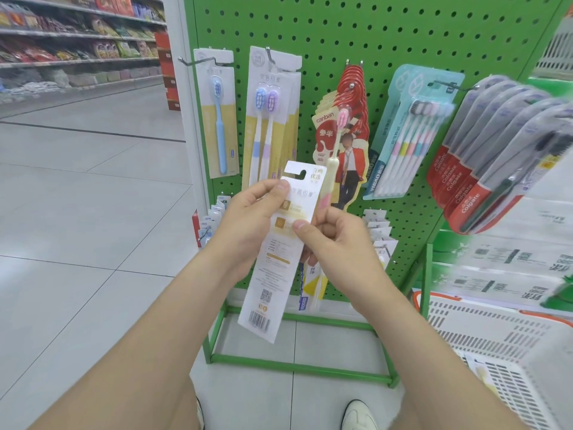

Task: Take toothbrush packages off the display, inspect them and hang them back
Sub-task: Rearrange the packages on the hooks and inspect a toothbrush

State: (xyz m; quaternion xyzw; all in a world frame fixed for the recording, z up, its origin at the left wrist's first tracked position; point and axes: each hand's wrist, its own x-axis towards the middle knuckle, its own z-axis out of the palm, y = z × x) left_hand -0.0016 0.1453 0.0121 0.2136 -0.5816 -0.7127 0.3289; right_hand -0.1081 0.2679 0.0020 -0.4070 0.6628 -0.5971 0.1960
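The held package (pixel 273 274) hides its toothbrush side; Colgate packs (pixel 496 144) blur.

I have the green pegboard display (pixel 387 41) across the upper centre of the frame; its green base frame (pixel 297 364) stands on the pale tiled floor (pixel 77 243). From left to right I see hanging on its hooks a single blue toothbrush package (pixel 218 119); a two-brush package (pixel 266 119); a stack of red canban packages (pixel 350 125); a teal multi-brush pack (pixel 412 131); blurred Colgate packs (pixel 483 156) at the right edge; small white packets (pixel 379 234) hang lower down.
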